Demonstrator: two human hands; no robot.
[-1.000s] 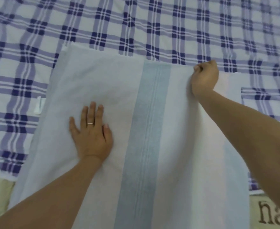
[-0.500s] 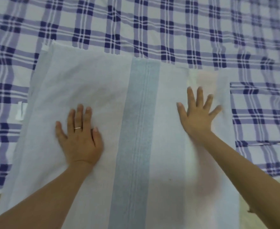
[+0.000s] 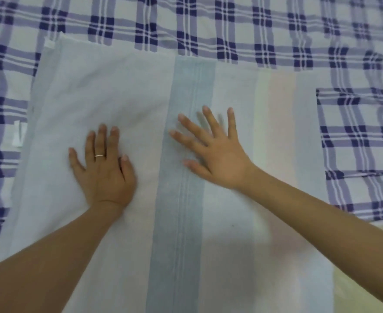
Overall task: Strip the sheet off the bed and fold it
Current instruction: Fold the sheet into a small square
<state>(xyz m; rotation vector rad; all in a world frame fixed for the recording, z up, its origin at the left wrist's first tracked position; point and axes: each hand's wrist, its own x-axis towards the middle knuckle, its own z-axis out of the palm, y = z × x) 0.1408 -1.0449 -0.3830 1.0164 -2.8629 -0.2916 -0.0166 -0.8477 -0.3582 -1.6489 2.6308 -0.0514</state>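
A small white tag [image 3: 18, 134] lies at the left edge of the frame, just beside the left border of the sheet [image 3: 118, 93]. Any print on it is too small to read. A second white tab [image 3: 49, 44] sticks out at the sheet's upper left corner, and it is just as unreadable.

The sheet is thin, soft woven cloth in a pale blue-white. It is folded into a broad rectangle that fills the middle of the frame from the upper left down to the bottom edge. A dusty blue-grey stripe [image 3: 181, 222] with fine lighter lines runs down its centre, and a faint pink band [image 3: 278, 132] runs parallel to it on the right. The surface is mostly flat, with shallow creases toward the upper left. The sheet lies on a plaid cloth [image 3: 186, 23] of white, lavender and navy checks, which covers the bed across the top and both sides of the frame.

The left hand [image 3: 104, 175] rests palm down on the sheet, left of the stripe. Its grip is apart, the fingers straight and close together, with a thin ring [image 3: 99, 155] on one finger. The right hand [image 3: 217, 159] is over the stripe at centre frame, its grip apart and its fingers splayed wide. It is blurred, and I cannot tell whether it touches the cloth.
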